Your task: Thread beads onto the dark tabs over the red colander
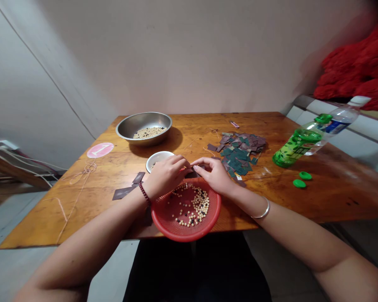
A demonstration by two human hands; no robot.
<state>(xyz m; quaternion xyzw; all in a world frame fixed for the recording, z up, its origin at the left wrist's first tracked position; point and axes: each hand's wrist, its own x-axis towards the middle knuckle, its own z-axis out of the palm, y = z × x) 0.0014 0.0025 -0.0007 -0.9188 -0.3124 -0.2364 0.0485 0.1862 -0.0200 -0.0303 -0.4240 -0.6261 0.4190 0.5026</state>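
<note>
Above the far rim of a red plastic basket, my two hands meet fingertip to fingertip. My left hand is closed in a pinch, its fingers bent over a small dark piece that looks like the flat dark brown pieces on the table. My right hand pinches the same piece from the other side; its thumb and forefinger are together. Pale and black beads lie inside the basket, mostly to the right. A white bowl stands just behind my left hand, which partly hides it.
A steel basin with more beads stands at the back left. Dark brown and green pieces are heaped right of centre. Flat brown pieces, thread and a pink disc lie left. Two bottles and green caps are right.
</note>
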